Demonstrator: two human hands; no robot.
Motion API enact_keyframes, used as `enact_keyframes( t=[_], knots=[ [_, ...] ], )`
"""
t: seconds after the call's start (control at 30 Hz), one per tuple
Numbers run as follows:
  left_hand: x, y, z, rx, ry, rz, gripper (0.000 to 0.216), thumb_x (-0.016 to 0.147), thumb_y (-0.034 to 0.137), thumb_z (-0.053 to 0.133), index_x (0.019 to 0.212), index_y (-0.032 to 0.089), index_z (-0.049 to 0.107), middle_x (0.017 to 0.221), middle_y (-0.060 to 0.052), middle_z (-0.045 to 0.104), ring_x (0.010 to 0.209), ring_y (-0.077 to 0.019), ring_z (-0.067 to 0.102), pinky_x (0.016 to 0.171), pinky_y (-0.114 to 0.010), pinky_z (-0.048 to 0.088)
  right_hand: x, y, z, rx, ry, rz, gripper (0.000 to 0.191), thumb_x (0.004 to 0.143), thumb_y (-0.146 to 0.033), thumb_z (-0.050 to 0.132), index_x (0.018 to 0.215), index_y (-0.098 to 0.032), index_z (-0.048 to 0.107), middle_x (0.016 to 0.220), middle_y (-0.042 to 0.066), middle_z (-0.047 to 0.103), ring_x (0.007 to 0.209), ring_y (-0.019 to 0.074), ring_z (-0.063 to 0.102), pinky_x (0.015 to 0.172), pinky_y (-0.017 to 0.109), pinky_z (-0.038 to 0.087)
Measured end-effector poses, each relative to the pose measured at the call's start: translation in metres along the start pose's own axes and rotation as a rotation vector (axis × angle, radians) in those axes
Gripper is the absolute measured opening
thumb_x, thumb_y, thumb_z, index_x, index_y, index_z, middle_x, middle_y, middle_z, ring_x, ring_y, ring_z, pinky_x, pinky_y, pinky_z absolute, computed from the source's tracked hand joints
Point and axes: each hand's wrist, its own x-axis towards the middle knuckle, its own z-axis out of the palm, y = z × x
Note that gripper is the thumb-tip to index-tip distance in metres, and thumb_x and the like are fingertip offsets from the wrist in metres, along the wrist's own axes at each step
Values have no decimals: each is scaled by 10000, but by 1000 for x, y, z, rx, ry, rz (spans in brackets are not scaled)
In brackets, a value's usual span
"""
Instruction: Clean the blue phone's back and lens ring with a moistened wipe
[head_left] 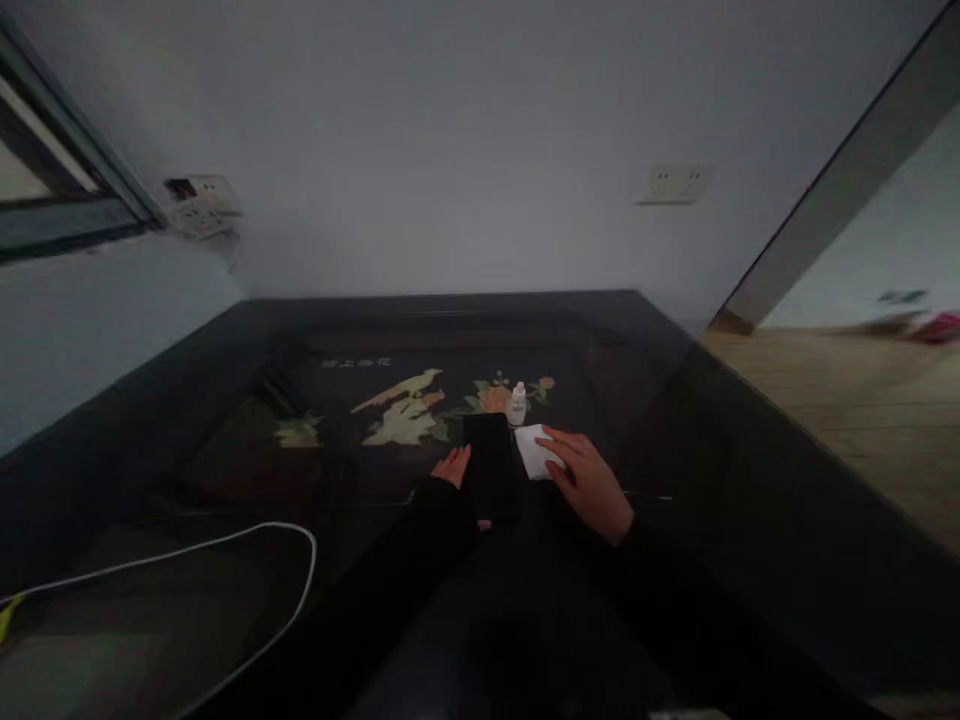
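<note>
A black phone (492,465) lies flat on the dark glass-topped table (225,420). My left hand (452,466) rests against the phone's left edge, its fingers stretched along it. My right hand (589,480) sits just right of the phone with its fingers laid on a white folded cloth or tissue (534,450). A small white dropper bottle (517,402) stands upright just beyond the cloth. Both arms wear black sleeves.
A white cable (247,540) loops across the table at the near left. A painted bird-and-flower panel (405,410) shows under the glass. Wall sockets (199,205) (673,185) sit on the walls behind. A wooden floor (840,400) lies to the right.
</note>
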Motion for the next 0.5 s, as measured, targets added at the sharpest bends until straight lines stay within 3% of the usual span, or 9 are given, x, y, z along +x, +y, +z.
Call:
enact_keyframes(
  t=[0.23,0.5],
  knots=[
    [17,2,0,-11,61,2,1127,406,381,737,1345,9,235,1376,-243,304,1287,-354,252,1070,-445,234,-6,5,18,-73,-85,-47,317,837,-236,487,1144,-218,564,1254,71,509,1183,260,381,983,486,330],
    [3,18,-7,-43,183,74,1029,480,369,726,1347,85,249,1382,-184,335,1286,-320,283,1068,-446,237,-4,-2,3,-6,-58,-35,308,837,-248,486,1134,-217,556,1213,98,516,1148,255,412,958,510,344]
  ],
)
